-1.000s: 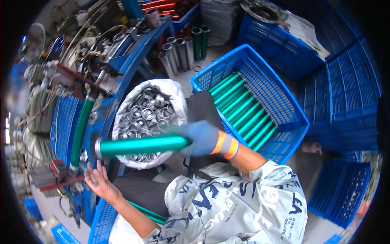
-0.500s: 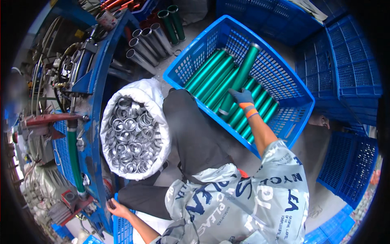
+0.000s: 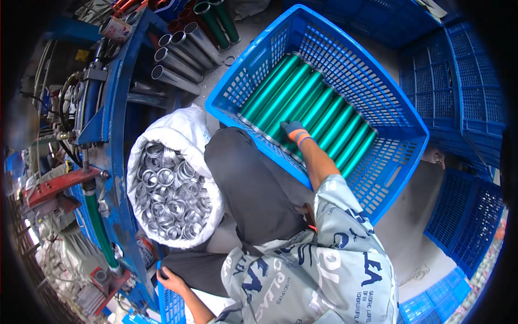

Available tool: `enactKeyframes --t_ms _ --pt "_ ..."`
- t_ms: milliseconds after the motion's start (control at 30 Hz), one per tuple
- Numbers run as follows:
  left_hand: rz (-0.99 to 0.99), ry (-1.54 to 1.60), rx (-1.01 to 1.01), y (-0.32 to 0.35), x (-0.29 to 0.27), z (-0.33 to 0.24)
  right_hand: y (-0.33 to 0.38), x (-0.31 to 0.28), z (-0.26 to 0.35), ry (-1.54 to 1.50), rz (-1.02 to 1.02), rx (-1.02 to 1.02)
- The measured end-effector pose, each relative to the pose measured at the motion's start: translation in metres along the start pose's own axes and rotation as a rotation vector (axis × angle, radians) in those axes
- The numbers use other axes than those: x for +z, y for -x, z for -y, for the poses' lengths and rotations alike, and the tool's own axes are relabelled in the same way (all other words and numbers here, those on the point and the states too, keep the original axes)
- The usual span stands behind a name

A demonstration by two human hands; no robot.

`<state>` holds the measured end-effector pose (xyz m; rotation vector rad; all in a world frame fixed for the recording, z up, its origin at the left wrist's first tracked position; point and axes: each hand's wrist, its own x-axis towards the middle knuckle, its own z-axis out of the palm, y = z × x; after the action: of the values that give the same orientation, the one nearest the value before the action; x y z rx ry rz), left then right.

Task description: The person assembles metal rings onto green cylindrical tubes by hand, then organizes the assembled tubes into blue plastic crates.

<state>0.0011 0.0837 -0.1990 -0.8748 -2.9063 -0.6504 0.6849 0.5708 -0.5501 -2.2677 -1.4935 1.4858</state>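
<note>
My right hand (image 3: 294, 132), in a grey glove with an orange cuff, is down inside a large blue plastic basket (image 3: 402, 116). Its fingers are bent round a shiny green tube (image 3: 302, 108) lying among several others in a slanting row; the undersides of the fingers are hidden. My left hand (image 3: 172, 282) hangs low beside my knee, near the rim of a smaller blue crate (image 3: 167, 302). Its thumb and fingers look slightly apart, with dark fingertips and no tube in them.
A white sack (image 3: 204, 218) full of metal rings (image 3: 175, 189) stands left of my knee. Bare metal tubes (image 3: 181, 80) stand beyond it. At left is a blue machine frame (image 3: 121, 108) with a green tube (image 3: 99, 227) mounted upright. Blue crates (image 3: 458, 210) line the right.
The green tube in my right hand has gone from tilted above the others to lying in the row. My right hand has moved left and lower; the view has shifted slightly.
</note>
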Motion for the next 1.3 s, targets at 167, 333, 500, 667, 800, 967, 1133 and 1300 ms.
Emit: enactKeyframes --t_ms 167,333,500,667,800,967,1133,1300 --pt "-0.05 -0.133 0.062 -0.008 -0.05 -0.011 0.055 0.039 0.073 0.24 0.062 -0.028" --pt "-0.17 -0.011 0.361 -0.122 -0.005 -0.094 0.066 -0.012 0.06 -0.504 0.042 -0.07" --pt "-0.266 -0.157 0.444 -0.229 -0.062 -0.148 0.167 -0.026 0.137 -0.782 0.047 -0.192" --pt "-0.122 -0.378 0.272 -0.308 -0.073 -0.143 0.245 0.002 0.162 -0.561 -0.16 -0.596" --pt "-0.039 -0.507 0.156 -0.315 -0.08 -0.145 0.244 -0.005 0.152 -0.374 -0.209 -0.563" --pt "-0.345 -0.208 0.293 -0.255 -0.116 -0.139 0.257 -0.025 0.155 -0.843 -0.202 -0.576" --pt "-0.225 0.697 0.34 -0.171 -0.124 -0.206 0.378 -0.038 0.26 -0.524 -0.385 -1.114" --pt "0.396 1.375 0.306 -0.06 -0.136 -0.33 0.52 0.029 0.402 -0.412 0.434 -1.21"
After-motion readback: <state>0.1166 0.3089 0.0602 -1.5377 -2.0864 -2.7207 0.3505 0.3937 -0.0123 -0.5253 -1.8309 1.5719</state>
